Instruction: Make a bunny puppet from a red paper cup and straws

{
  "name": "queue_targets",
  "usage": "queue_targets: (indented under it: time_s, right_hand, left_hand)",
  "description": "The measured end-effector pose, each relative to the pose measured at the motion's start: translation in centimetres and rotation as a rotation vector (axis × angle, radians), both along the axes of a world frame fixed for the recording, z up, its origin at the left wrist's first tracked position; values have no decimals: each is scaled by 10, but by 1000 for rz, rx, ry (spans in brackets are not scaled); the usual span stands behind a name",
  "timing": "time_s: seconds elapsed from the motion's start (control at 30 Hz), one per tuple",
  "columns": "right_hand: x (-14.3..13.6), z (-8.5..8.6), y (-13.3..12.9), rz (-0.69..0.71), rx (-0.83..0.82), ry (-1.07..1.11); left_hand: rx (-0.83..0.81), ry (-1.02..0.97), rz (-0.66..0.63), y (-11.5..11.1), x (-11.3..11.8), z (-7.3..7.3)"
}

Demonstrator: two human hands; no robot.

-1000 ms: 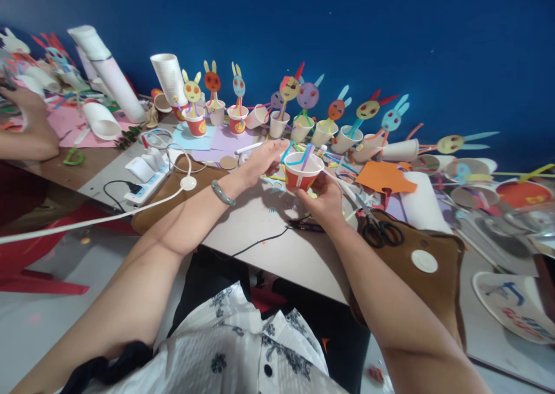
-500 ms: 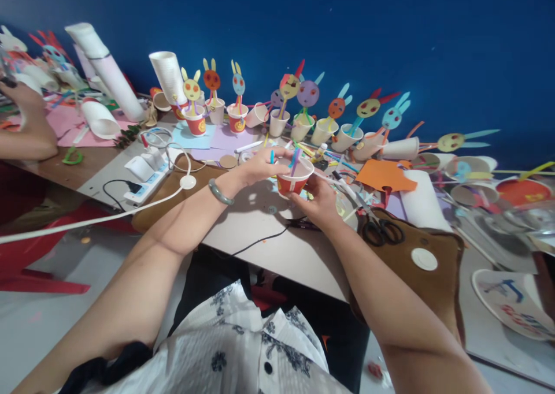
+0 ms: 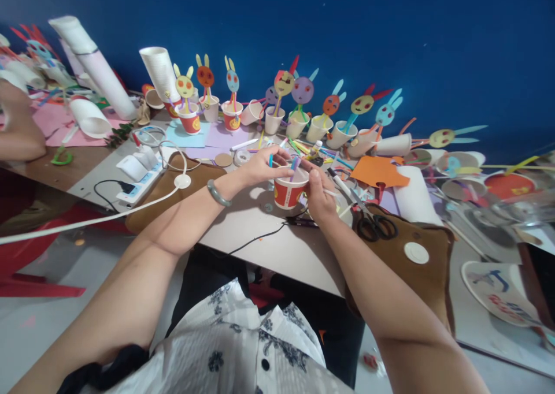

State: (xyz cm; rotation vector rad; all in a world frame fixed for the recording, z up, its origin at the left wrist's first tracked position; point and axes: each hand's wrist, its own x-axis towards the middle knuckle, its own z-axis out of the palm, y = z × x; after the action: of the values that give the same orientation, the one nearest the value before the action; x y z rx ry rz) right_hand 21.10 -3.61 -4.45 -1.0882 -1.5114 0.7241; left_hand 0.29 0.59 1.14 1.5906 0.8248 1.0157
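Note:
A red and white paper cup (image 3: 288,194) stands upright between my hands, above the near part of the table. My left hand (image 3: 269,164) grips its left rim, thumb along the rim and fingers curled behind. Blue and purple strips (image 3: 295,164) stick up at the cup's mouth beside my fingers. On the right side, my right hand (image 3: 319,194) holds the cup's rim, its thumb up near the edge. Some fingertips of both hands are hidden behind the cup.
Rabbit-faced cups (image 3: 299,125) line the blue wall. Black scissors (image 3: 376,226) lie on a brown mat at the right. A power strip (image 3: 145,180) with white cables sits left. Orange paper (image 3: 380,171) lies behind the scissors. Another person's arm (image 3: 21,134) is at far left.
The cup has tilted more upright and sits slightly lower. My right hand has shifted from the cup's lower side up to its rim. The whole view has moved a little.

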Motion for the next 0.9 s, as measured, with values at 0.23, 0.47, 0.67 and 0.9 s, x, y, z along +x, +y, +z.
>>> queue_targets:
  time_s: [0.23, 0.47, 0.67, 0.9]
  right_hand:
    - [1, 8, -6, 5, 72, -36]
    - [1, 9, 0, 67, 62, 60]
    - [5, 9, 4, 75, -55, 57]
    - [3, 13, -1, -14, -24, -80]
  left_hand:
    - [211, 202, -50, 2, 2, -9]
    - [332, 330, 57, 7, 1, -11]
    - [266, 270, 12, 10, -1, -11]
    - [203, 172, -56, 5, -3, -3]
